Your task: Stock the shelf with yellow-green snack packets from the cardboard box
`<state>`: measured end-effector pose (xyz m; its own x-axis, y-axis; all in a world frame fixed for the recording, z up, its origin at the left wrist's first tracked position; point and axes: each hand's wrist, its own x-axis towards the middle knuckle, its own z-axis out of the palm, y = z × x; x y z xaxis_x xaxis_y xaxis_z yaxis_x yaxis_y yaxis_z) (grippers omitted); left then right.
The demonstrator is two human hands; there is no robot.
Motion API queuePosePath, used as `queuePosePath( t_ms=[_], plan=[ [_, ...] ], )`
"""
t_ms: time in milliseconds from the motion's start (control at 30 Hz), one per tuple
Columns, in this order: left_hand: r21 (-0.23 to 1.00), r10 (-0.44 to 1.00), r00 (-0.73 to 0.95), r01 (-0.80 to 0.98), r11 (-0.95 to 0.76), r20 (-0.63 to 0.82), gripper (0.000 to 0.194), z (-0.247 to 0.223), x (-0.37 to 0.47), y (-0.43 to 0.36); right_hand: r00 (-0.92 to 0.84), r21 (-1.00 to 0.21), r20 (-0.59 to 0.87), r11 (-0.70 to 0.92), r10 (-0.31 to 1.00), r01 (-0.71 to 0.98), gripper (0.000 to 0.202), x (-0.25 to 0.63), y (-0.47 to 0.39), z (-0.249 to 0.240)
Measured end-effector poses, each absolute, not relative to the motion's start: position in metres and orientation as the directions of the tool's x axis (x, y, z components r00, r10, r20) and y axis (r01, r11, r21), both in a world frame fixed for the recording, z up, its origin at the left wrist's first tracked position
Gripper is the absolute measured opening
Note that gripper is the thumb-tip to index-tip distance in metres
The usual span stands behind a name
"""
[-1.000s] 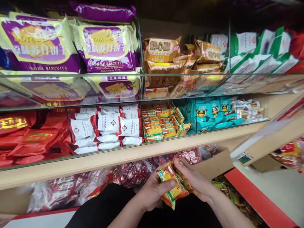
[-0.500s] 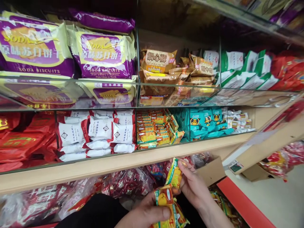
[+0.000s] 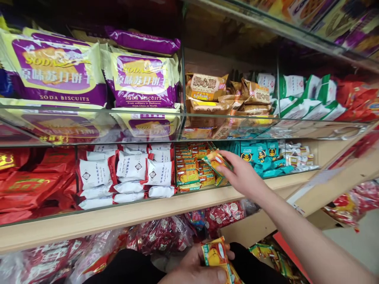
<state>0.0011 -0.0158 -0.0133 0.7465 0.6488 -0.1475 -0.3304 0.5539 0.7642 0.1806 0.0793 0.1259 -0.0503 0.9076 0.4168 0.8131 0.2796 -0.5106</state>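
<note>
My right hand [image 3: 233, 169] reaches to the lower shelf and pinches one small yellow snack packet [image 3: 217, 162] with green trim. It hovers at the front of a compartment holding stacked packets of the same kind [image 3: 189, 173]. Down near my lap, my left hand [image 3: 198, 268] is closed around several more yellow snack packets [image 3: 214, 254], its thumb lying across the front one. Below on the right, a box with a red edge [image 3: 291, 252] contains similar yellow-green packets [image 3: 272, 254].
White-and-red packets [image 3: 133, 167] lie left of the compartment and teal packets [image 3: 260, 154] right of it, behind glass dividers. Purple soda biscuit packs [image 3: 142, 79] fill the shelf above. Plastic-wrapped red bags [image 3: 162, 234] sit under the wooden shelf edge [image 3: 118, 213].
My right hand has moved up and forward from beside my left hand to the lower shelf, carrying one packet. My left hand stays low with the others. The view has shifted slightly.
</note>
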Motion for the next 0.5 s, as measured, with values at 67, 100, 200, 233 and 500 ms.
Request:
queuePosePath(
  t_ms=[67, 100, 200, 233, 500],
  plan=[
    [0.774, 0.637, 0.752, -0.297, 0.559, -0.172, 0.05, -0.009, 0.001, -0.016, -0.118, -0.278, 0.344, 0.221, 0.931, 0.935, 0.036, 0.175, 0.117, 0.138],
    [0.778, 0.633, 0.754, -0.289, 0.558, -0.175, 0.05, -0.008, 0.001, -0.015, -0.136, -0.227, 0.302, 0.21, 0.944, 0.951, 0.033, 0.171, 0.133, 0.14],
    [0.797, 0.623, 0.768, -0.279, 0.535, -0.149, 0.053, -0.009, 0.003, -0.01, -0.201, -0.189, 0.194, 0.238, 0.96, 0.953, 0.029, 0.159, 0.165, 0.138],
    [0.802, 0.618, 0.775, -0.281, 0.527, -0.134, 0.054, -0.011, 0.004, -0.008, -0.219, -0.178, 0.169, 0.249, 0.961, 0.952, 0.031, 0.156, 0.17, 0.136],
    [0.742, 0.574, 0.811, -0.316, 0.591, -0.111, 0.067, -0.025, 0.012, -0.003, -0.187, -0.118, 0.192, 0.211, 0.964, 0.97, 0.032, 0.153, 0.18, 0.125]
  ],
)
